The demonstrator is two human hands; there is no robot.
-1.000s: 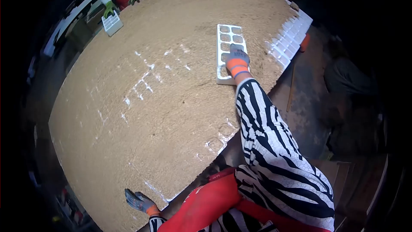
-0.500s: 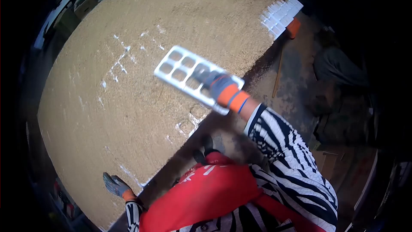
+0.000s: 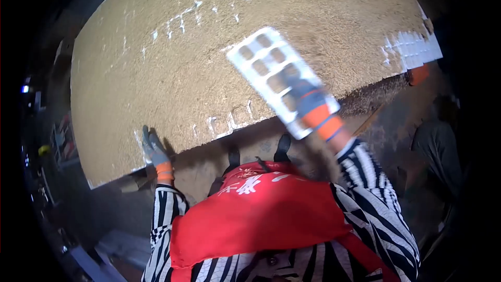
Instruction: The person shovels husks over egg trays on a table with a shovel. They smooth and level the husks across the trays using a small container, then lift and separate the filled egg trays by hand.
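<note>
My right hand (image 3: 308, 103), in a grey and orange glove, grips the near end of a white plastic tray frame (image 3: 268, 61) with two rows of square cells. The frame is tilted over a broad layer of brown, grainy material (image 3: 209, 73) and blurred by motion. Its fingers are partly smeared, and the underside of the frame is hidden. My left hand (image 3: 154, 149), gloved alike, rests with stretched fingers on the near left edge of the layer. White cell rims (image 3: 232, 124) poke through the material near the front edge.
At the right corner, white gridded trays (image 3: 415, 49) show uncovered, with an orange object (image 3: 418, 75) below them. Grey cloth (image 3: 437, 149) lies at the right. My feet stand on the floor by the front edge, below a red apron (image 3: 261, 203).
My view has turned, so the layer's front edge lies more level. The tray frame has swung to a steeper angle in my right hand. My left hand stays by the near left edge.
</note>
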